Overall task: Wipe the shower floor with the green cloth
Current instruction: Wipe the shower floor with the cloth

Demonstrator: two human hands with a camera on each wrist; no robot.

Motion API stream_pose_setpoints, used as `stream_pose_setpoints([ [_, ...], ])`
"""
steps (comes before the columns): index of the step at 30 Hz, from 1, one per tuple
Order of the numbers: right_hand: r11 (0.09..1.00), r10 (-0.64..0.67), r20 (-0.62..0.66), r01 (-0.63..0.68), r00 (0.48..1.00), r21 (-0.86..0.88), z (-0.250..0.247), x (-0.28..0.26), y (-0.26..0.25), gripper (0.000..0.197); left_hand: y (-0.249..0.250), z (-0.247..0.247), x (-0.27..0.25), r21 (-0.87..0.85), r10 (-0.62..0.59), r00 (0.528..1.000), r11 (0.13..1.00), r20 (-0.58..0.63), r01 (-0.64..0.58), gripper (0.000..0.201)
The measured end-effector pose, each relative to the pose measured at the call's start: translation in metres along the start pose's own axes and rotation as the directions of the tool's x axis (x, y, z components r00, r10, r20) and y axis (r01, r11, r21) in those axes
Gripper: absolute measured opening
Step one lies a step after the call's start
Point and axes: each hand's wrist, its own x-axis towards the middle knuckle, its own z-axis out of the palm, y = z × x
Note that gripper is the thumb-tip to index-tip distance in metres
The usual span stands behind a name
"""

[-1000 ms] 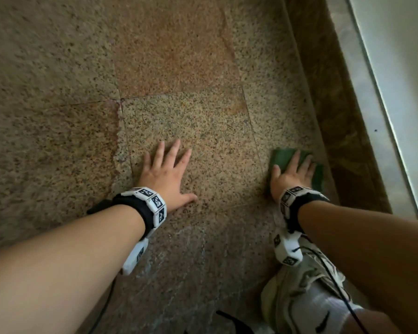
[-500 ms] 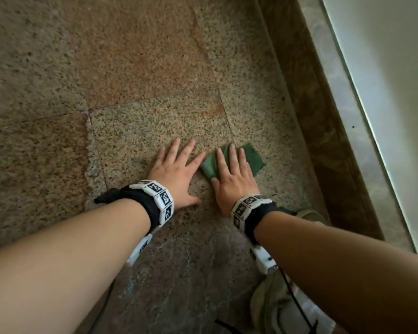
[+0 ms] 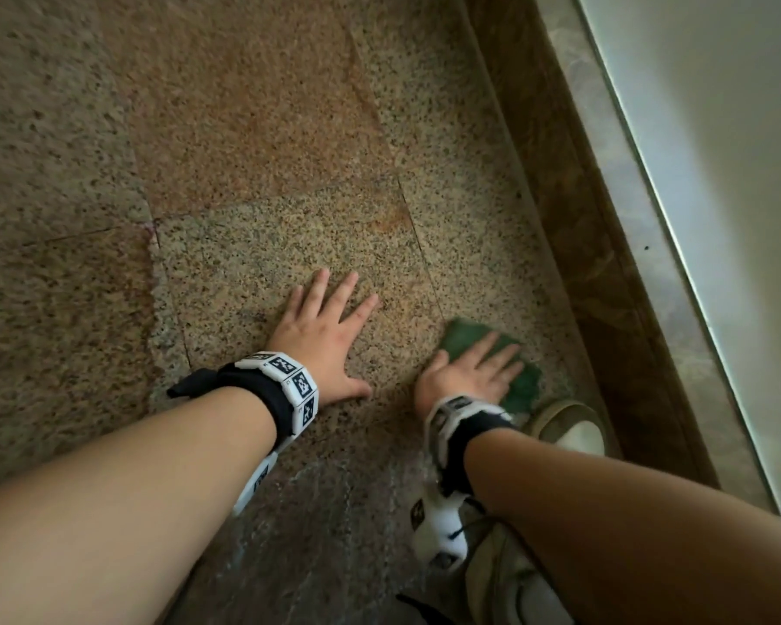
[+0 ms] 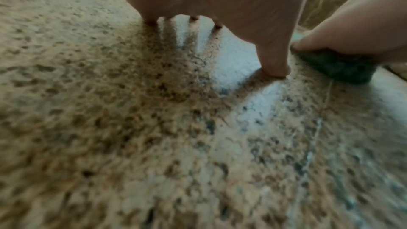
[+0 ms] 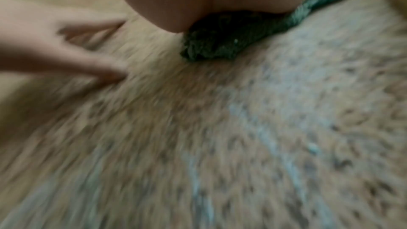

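Observation:
The green cloth (image 3: pixel 464 336) lies flat on the speckled granite shower floor (image 3: pixel 253 128), right of centre in the head view. My right hand (image 3: pixel 474 369) presses down on it with straight, spread fingers; the cloth pokes out beyond the fingertips and to the right. My left hand (image 3: pixel 323 324) rests flat on the bare floor just to the left, fingers spread, apart from the cloth. In the left wrist view the cloth (image 4: pixel 337 69) shows dark under my right hand (image 4: pixel 352 29). The blurred right wrist view shows the cloth (image 5: pixel 220 41) bunched beneath my palm.
A brown stone kerb (image 3: pixel 573 218) and a pale sill (image 3: pixel 636 227) run along the right, with a white wall beyond. My shoe (image 3: pixel 569 426) stands just behind the cloth by the kerb. Grout lines cross the floor; the left and far floor stretch wide.
My right hand has slid the cloth from beside my left hand back to the right, toward the kerb. The left hand has stayed planted on the floor.

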Motion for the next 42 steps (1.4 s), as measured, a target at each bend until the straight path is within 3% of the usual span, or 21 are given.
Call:
stream_pose_setpoints([
  [3,0.928,-0.345,0.121,0.358,0.931,-0.101,0.017,-0.028,-0.005,0.081,0.000,0.002,-0.001,-0.008,0.011,1.000,1.000,-0.029,-0.012,0.119],
  [10,0.672,-0.669,0.167,0.686,0.724,-0.280,-0.027,0.041,-0.027,0.082,0.000,-0.002,-0.003,-0.018,0.001,1.000,1.000,0.002,-0.001,0.119],
  [12,0.702,-0.640,0.156,0.655,0.752,-0.278,-0.037,0.056,-0.024,0.085,0.000,-0.004,-0.003,-0.014,-0.006,1.000,1.000,0.010,0.006,0.121],
  [15,0.833,-0.497,0.098,0.505,0.862,-0.224,-0.034,0.050,-0.015,0.087,0.001,-0.004,-0.003,-0.014,-0.006,1.000,1.000,0.015,0.006,0.123],
  [17,0.854,-0.456,0.092,0.464,0.885,-0.235,-0.022,0.032,-0.012,0.087,0.001,-0.003,-0.003,-0.009,-0.012,1.000,1.000,0.012,0.012,0.122],
  [23,0.759,-0.567,0.224,0.608,0.793,-0.234,0.006,-0.023,0.003,0.085,0.001,-0.003,-0.004,-0.004,-0.007,1.000,1.000,-0.017,0.007,0.118],
  [27,0.695,-0.639,0.210,0.672,0.740,-0.255,-0.011,0.012,-0.010,0.091,0.001,-0.003,-0.004,-0.004,-0.007,1.000,1.000,-0.012,0.007,0.119],
  [33,0.766,-0.593,0.123,0.605,0.796,-0.217,-0.044,0.062,-0.026,0.095,0.001,-0.005,-0.006,-0.010,-0.009,1.000,1.000,0.012,0.010,0.122],
  [36,0.744,-0.610,0.126,0.620,0.782,-0.248,-0.033,0.043,-0.020,0.096,0.000,-0.005,-0.005,-0.010,-0.012,1.000,1.000,-0.002,0.011,0.121],
  [40,0.678,-0.633,0.242,0.677,0.736,-0.287,-0.007,0.005,-0.006,0.093,-0.001,-0.003,-0.004,-0.004,-0.003,1.000,1.000,-0.022,0.003,0.119],
  [42,0.676,-0.621,0.270,0.677,0.736,-0.291,-0.002,-0.003,-0.003,0.092,-0.001,-0.003,-0.004,0.000,0.001,1.000,1.000,-0.028,-0.001,0.118],
])
